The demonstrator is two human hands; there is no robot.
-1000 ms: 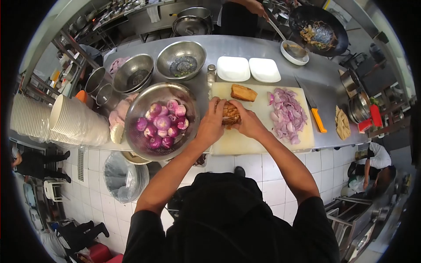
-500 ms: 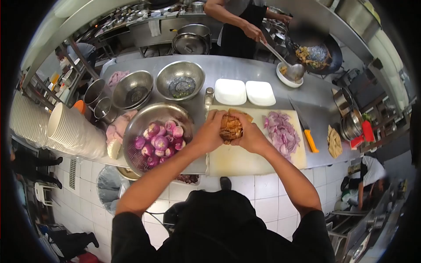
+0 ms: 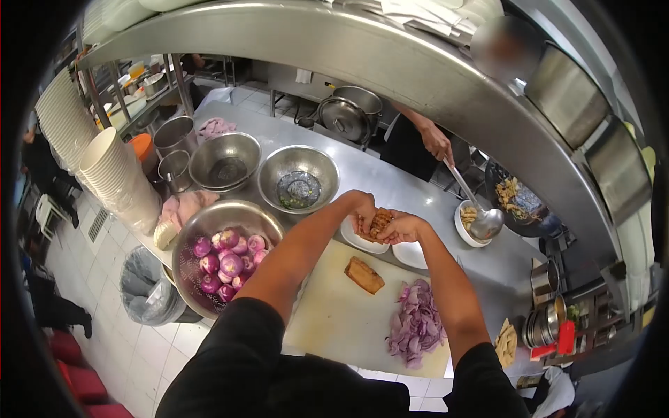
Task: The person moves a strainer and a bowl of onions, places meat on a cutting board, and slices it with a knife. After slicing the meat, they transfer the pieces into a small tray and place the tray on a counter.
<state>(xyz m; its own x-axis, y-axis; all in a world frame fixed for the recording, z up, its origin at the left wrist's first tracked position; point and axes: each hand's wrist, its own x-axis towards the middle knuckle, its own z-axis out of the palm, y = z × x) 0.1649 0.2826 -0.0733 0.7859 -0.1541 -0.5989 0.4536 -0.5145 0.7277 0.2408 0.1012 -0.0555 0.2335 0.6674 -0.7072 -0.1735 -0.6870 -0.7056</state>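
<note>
My left hand and my right hand are closed together around a clump of browned, chopped fried meat. They hold it over the left white dish, partly covering that dish. The right white dish sits under my right wrist. One browned slab of meat lies on the white cutting board, nearer to me. A heap of sliced red onion rests on the board's right side. My right forearm hides most of the knife.
Peeled red onions fill a steel colander on the left. Beyond it stand steel bowls and stacked paper cups. Across the counter, a person's hand holds a ladle over a white bowl. A steel shelf runs overhead.
Both hands have carried the chopped meat from the cutting board forward to above the left white dish. The slab is now exposed on the board. My view has turned and shifted.
</note>
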